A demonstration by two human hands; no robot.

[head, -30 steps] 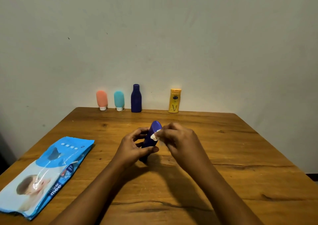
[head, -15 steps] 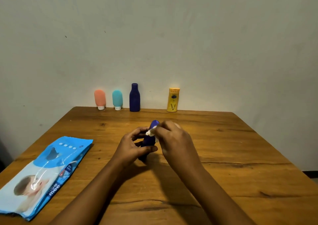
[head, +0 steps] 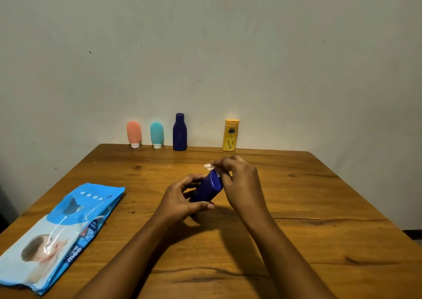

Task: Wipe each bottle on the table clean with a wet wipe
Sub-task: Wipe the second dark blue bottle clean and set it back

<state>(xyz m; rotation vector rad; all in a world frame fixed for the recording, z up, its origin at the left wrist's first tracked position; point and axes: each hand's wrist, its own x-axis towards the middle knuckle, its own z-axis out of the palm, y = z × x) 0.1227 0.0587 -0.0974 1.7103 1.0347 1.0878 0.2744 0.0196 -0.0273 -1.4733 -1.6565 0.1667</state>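
- Head view: left hand (head: 180,203) grips the blue bottle (head: 206,190), tilted above the mid surface (head: 319,207), likely steadying it for wiping.
- Right hand (head: 239,184) pinches the wet wipe (head: 209,166) against the bottle's upper end.

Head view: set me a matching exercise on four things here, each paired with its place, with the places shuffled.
Things
1. yellow bottle
2. pack
3. nearer blue bottle
4. wipe

Places
A. gripped in the left hand
B. standing farthest right at the back
C. lying flat on the left side of the table
D. pinched in the right hand

Pairs: 1-B, 2-C, 3-A, 4-D
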